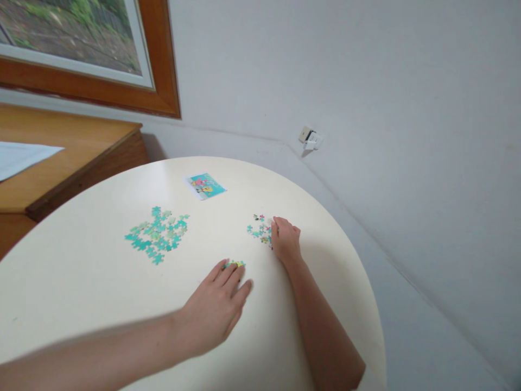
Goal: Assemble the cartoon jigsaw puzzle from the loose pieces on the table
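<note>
My left hand (217,304) reaches over the white round table, its fingers stretched out and the thumb apart. Under its fingertips lie a few joined-looking puzzle pieces (238,264), yellow and teal, partly covered by the fingers. At the edge of a small pile of mixed-colour puzzle pieces (255,230) is my right hand (287,241), its fingers curled inward. Whatever those fingers pinch is hidden from view. Farther left, a larger group of teal and pale green puzzle pieces (160,236) is spread out loosely.
A picture card (206,185) with cartoon figures on teal lies toward the table's (101,293) far side. Beyond the left edge stands a wooden cabinet (81,127) with a white sheet (24,156) on it. A wall socket with a white plug (311,139) is behind the table.
</note>
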Tool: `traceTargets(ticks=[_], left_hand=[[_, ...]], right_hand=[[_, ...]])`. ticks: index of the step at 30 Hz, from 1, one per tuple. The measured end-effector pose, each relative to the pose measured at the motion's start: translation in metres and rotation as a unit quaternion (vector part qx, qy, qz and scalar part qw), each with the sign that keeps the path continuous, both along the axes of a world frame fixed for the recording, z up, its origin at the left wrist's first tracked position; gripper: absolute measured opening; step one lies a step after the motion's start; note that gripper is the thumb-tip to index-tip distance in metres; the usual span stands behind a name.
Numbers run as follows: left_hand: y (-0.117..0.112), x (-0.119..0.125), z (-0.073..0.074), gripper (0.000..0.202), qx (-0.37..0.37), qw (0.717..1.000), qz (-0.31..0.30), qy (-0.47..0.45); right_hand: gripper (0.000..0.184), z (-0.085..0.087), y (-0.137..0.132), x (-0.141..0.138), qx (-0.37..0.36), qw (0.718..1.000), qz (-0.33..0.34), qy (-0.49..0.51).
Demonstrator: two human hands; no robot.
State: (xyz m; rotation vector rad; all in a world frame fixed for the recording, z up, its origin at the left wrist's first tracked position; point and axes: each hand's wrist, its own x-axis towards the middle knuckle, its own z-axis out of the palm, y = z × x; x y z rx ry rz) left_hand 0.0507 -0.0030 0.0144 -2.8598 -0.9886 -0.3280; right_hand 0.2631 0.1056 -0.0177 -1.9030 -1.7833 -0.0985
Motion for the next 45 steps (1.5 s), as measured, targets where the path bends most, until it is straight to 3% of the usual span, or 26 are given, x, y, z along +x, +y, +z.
traceTargets(ticks=[10,26,39,45], left_hand=[[0.000,-0.001,-0.001,0.033,-0.006,1.000,-0.001,0.004],[0.000,0.000,-0.001,0.032,-0.008,1.000,-0.004,-0.001],[0.006,-0.001,0.005,0.034,-0.008,0.999,0.012,-0.033],[0.010,-0.006,0.006,0.029,0.031,0.999,0.013,-0.022]], right_hand=[[0.028,0.009,-0.006,-0.003,-0.009,0.999,0.028,-0.017],[0.034,0.005,0.000,0.003,0.004,0.999,0.037,-0.009],[0.030,-0.001,0.003,0.013,0.066,0.993,0.066,0.073],[0.030,0.000,0.001,0.010,0.089,0.987,0.055,0.118]])
